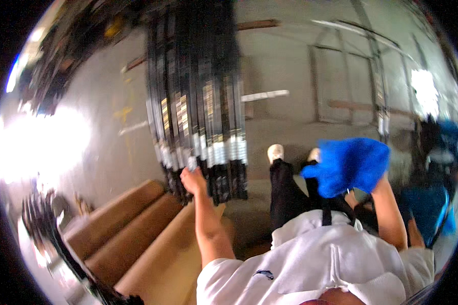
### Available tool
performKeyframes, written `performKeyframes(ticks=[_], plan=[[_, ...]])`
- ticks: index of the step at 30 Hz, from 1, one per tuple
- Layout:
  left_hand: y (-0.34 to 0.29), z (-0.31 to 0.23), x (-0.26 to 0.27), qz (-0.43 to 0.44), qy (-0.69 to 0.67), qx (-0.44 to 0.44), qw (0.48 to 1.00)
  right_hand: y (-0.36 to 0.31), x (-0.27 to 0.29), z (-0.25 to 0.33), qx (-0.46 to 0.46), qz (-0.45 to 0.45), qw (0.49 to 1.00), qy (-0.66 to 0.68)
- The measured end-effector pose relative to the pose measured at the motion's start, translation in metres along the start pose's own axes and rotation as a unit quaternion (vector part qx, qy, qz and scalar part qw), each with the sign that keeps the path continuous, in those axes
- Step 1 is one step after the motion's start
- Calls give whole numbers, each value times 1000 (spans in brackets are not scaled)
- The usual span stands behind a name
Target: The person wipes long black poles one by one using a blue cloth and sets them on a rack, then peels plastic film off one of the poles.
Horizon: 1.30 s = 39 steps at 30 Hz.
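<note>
Left of centre, at left hand (194, 181): long black rods with white bands (198, 107), touched by curled fingers; too blurred to tell grip. Right of centre, over right hand (381, 187): bright blue fabric cloth (352, 165); fingers hidden, cannot tell grip.

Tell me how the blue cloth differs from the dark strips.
The blue cloth is one crumpled piece; the dark strips are many, long and narrow. The cloth is plain blue; the strips carry whitish bands. The cloth covers most of the right hand; the left hand is at the strips' lower part. Both look blurred.
</note>
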<state>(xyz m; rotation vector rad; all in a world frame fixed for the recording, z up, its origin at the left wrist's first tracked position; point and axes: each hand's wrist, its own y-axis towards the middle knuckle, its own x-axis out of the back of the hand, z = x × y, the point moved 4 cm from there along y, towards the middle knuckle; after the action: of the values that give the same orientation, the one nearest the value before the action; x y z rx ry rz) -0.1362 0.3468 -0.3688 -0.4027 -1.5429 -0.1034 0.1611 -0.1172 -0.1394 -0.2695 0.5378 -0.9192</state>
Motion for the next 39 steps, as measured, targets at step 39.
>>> performKeyframes(ticks=[39], plan=[[-547,-705,-278,693,-497,-80,516,-313,292,-181,-15,-545,777,316]])
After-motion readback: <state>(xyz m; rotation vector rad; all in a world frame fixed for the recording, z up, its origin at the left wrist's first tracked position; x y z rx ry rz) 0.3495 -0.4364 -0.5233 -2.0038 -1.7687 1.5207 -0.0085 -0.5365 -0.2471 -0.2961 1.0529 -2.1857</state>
